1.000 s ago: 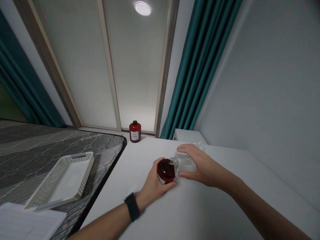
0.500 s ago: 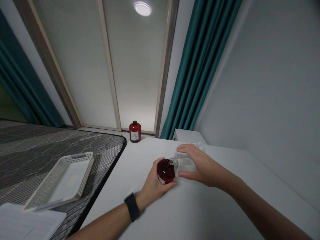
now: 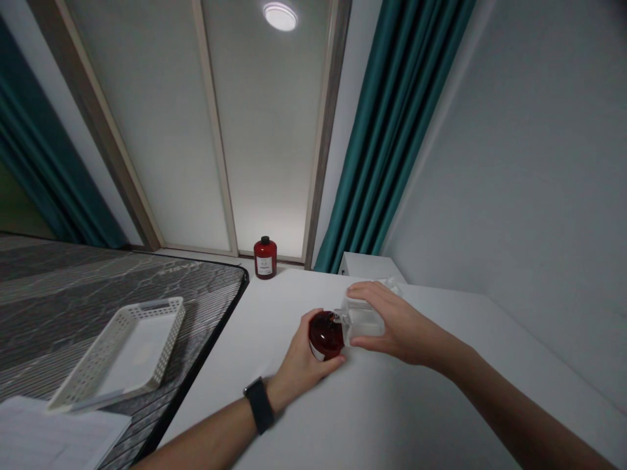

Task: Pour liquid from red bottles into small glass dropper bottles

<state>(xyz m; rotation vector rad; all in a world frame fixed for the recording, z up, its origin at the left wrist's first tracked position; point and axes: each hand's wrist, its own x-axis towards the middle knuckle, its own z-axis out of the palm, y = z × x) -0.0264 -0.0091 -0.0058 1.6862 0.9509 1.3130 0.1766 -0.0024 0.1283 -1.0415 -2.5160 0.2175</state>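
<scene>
Hands holding two bottles at white table (image 3: pixel 274 307).
Left hand (image 3: pixel 301 358) is gripping dark red bottle (image 3: pixel 325 334); right hand (image 3: pixel 399 325) is clasping clear bottle (image 3: pixel 365 320) sideways, neck pointing left over the red bottle's top.

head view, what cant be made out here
- Held red bottle, head view: label partly covered by the left hand.
- Clear bottle, head view: its far end is hidden in the right hand; any flow at its neck is too small to tell.
- Clear object, head view: mostly behind the right hand.
- Back red bottle, head view: label print too small.
- Papers, head view: cut off by picture edges.
</scene>
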